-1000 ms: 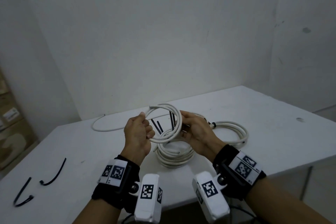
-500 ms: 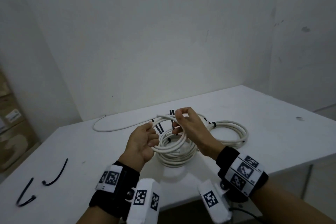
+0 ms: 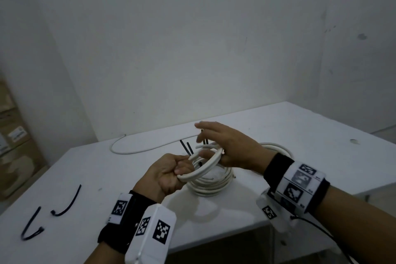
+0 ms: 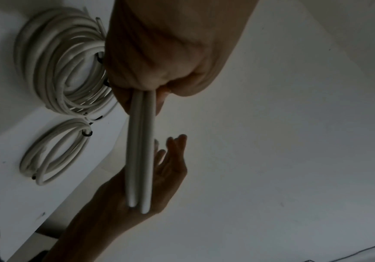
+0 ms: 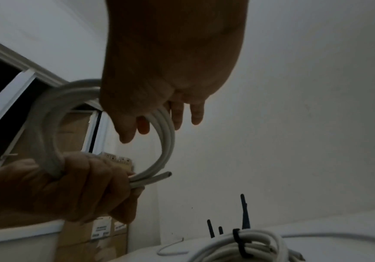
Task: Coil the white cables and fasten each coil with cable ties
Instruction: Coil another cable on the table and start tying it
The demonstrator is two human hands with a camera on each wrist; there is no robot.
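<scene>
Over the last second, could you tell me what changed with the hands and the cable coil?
The right hand let go of the small coil: it was pinching the loops, and now its fingers are spread straight, with the loop resting against them. The left hand stays gripped round the coil's near side. The tied coils, loose cable and spare ties on the table lie unchanged.

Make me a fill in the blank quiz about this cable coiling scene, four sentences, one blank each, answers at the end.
1. The small white coil is gripped in the person's ____ hand.
2. The right hand has its fingers ____, not closed round the coil.
3. The loose cable ties on the table are ____ in colour.
4. The number of loose ties lying at the table's left end is ____.

Answers: left; spread open; black; two
</scene>
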